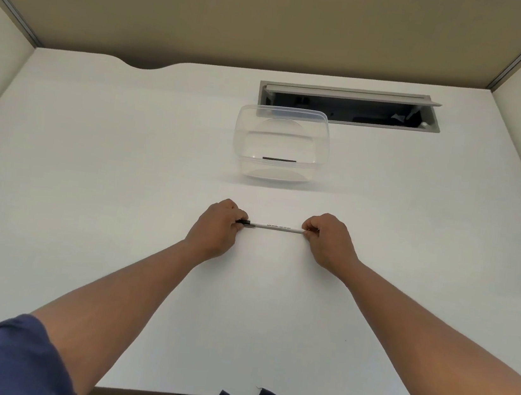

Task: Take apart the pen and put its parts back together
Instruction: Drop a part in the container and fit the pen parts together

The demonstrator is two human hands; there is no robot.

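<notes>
White pen [276, 227] level | left hand [215, 228] pinches black end | right hand [329, 239] pinches other end

Dark blue short sleeves [9, 360] cover both upper arms, leaving forearms and hands bare of jewellery.

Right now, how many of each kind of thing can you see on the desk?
Pens: 1, the white pen held by the left hand and right hand
Clear plastic containers: 1
Hands: 2
Total: 4
</notes>
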